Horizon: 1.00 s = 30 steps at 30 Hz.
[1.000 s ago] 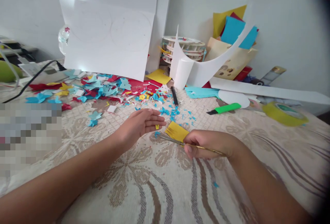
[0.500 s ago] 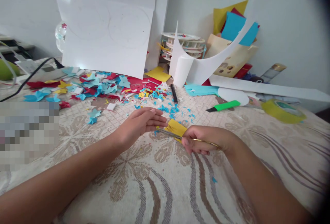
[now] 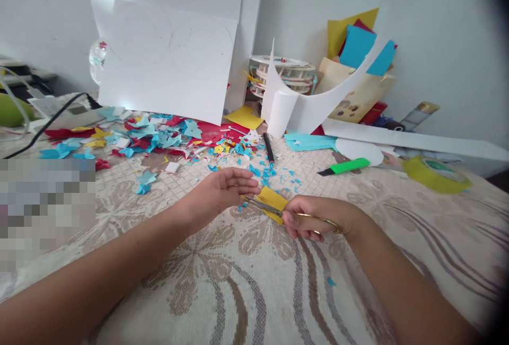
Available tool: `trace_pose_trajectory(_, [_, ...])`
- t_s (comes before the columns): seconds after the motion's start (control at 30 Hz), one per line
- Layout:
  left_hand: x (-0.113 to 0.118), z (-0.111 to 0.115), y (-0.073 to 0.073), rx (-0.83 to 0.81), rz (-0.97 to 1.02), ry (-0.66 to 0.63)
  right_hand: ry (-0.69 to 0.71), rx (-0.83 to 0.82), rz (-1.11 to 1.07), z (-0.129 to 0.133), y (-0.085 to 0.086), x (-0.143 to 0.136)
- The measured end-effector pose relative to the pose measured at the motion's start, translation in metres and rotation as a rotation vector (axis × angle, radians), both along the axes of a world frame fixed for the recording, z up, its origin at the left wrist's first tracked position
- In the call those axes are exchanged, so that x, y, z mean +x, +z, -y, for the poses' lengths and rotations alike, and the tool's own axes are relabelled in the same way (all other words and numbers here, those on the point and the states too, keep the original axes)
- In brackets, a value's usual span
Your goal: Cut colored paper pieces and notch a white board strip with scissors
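My right hand (image 3: 314, 217) is closed round gold-handled scissors (image 3: 268, 208), whose blades point left. A yellow paper piece (image 3: 275, 197) with slits in its left edge lies behind and beneath the blades, its right end at my right fingers. My left hand (image 3: 228, 188) is at the blade tips, its fingers extended and close together; the tips touch or nearly touch the left end of the scissors and paper. Whether it pinches anything is hidden. Small blue scraps (image 3: 264, 173) lie just beyond both hands.
Coloured paper flowers (image 3: 159, 135) pile up at the back left before a white board (image 3: 170, 59). A black pen (image 3: 269, 148), a green cutter (image 3: 350, 165) and yellow tape (image 3: 435, 174) lie beyond my right hand. A curved white paper strip (image 3: 318, 106) stands behind.
The camera view has shifted slightly. The scissor blades and handles look a little further apart, and my left fingers have shifted slightly at the tips.
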<state>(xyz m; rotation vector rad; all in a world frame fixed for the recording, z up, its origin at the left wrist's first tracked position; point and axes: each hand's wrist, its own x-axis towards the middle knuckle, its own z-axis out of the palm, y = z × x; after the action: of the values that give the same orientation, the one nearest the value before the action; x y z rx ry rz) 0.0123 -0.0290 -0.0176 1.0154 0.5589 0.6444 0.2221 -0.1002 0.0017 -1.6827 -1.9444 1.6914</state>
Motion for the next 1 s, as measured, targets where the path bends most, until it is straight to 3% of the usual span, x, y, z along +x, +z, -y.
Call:
trace_pose_trajectory(0.33, [0.0006,-0.0013,0.0005,-0.015,-0.001,0.139,0.025,0.008,-0.043,-0.0007,-0.0072,0.0045])
trace_pose_trajectory(0.57, [-0.0016,0.0002,0.0054,0.027,0.024,0.011,0.029,0.024,-0.042,-0.0012,-0.0061,0.0036])
trace_pose_trajectory(1.0, [-0.0014,-0.0025,0.0058,0.198,-0.188,-0.046,0.007,0.014,-0.052,-0.0007,-0.0071,0.0033])
